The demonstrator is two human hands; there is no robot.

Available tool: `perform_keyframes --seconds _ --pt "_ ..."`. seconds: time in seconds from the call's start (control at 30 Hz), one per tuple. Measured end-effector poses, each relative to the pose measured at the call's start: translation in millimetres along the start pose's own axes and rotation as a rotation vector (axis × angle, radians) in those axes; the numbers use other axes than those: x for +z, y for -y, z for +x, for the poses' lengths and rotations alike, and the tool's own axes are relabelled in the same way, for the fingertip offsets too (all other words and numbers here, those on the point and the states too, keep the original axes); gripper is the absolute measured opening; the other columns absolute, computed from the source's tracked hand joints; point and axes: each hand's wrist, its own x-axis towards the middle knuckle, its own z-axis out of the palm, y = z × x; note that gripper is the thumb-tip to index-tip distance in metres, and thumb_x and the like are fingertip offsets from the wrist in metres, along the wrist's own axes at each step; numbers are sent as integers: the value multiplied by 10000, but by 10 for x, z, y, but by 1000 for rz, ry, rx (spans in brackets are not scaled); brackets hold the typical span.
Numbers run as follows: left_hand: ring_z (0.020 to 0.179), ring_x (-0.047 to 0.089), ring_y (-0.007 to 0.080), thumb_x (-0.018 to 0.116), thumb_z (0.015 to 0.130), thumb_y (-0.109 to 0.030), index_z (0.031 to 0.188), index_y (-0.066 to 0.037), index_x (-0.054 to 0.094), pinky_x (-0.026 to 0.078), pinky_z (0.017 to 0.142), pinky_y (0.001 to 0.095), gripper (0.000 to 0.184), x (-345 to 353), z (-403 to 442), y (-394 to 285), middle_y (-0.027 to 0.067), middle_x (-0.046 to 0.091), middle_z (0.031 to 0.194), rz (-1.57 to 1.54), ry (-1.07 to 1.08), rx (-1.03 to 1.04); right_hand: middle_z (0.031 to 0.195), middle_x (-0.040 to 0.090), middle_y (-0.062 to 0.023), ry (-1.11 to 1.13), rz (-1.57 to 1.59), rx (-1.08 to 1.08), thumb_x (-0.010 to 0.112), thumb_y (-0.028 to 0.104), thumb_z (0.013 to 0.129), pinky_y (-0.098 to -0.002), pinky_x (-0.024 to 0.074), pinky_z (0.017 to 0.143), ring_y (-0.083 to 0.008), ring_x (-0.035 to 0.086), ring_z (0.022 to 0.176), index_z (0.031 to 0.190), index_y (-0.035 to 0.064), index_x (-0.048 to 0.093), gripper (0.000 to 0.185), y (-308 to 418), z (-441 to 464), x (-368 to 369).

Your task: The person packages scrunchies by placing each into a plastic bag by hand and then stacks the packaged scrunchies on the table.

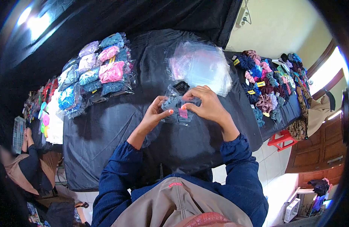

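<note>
A dark grey scrunchie [175,103] in a transparent plastic bag [170,90] is between my two hands, above the black cloth. A small pink tag [183,113] shows on its right side. My left hand [156,110] pinches the left edge of the bagged scrunchie between thumb and fingers. From the right, my right hand [205,103] grips it, its thumb by the tag and its fingers curled over the top. Just behind lies a black object [181,86], partly hidden by the bag and too unclear to name.
Packed scrunchies [111,72] lie in rows at the left. A stack of transparent bags [204,62] spreads behind my hands. Loose scrunchies [263,85] pile up on the right. A red stool [282,140] stands below them. Another person [28,166] sits at far left.
</note>
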Motion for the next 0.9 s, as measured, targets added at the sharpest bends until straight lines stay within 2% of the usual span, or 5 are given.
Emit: perform_keyframes --seconds 0.3,0.5,0.63,0.77,0.9 --pt "969 540 98 699 792 -45 1224 -74 397 429 830 239 528 -11 -1 6 30 585 1058 -48 -2 -9 736 626 -38 -23 -139 -103 694 153 733 -328 406 708 -215 585 725 764 79 645 94 10 140 -31" --pt "1152 464 185 732 757 -73 1355 -145 267 375 955 364 762 -36 -4 -28 80 515 1217 31 50 -24 753 625 -20 -224 -325 -377 701 90 702 -325 391 734 -193 577 739 764 100 659 76 166 336 -407" --pt "1274 351 244 789 707 -190 1373 -166 240 267 1034 442 863 -64 -9 -37 118 407 1344 47 74 -48 743 619 -23 -416 -295 -338 701 83 696 -325 396 727 -191 575 736 752 90 652 75 225 301 -444" --pt "1330 276 270 823 660 -288 1388 -170 214 213 1059 487 957 -150 39 90 124 331 1409 134 88 -15 713 615 8 -39 -304 -277 685 133 719 -312 370 695 -165 583 707 780 125 638 77 -20 231 -156" --pt "1302 323 270 814 677 -253 1382 -150 245 213 1067 461 912 -113 4 -1 140 398 1360 149 113 -14 741 629 1 -105 -240 -281 682 140 730 -314 371 710 -162 592 716 793 120 645 76 30 246 -251"
